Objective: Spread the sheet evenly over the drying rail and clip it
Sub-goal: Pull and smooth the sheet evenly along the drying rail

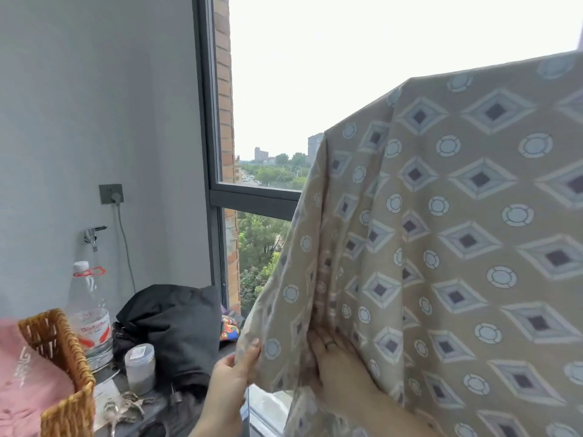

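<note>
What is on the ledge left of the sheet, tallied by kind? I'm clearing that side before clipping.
Wicker basket: 1
Plastic bottle: 1
Lidded jar: 1
Black bag: 1
Bunch of keys: 1
Colourful cloth: 1
Total: 6

Both hands, left hand and right hand, hold the sheet.

No legible text anywhere

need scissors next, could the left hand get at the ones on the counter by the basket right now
Probably not yet: the left hand is pinching the edge of the sheet. The scissors lie low and to its left with nothing in between, so once the grip lets go it looks an easy reach.
</note>
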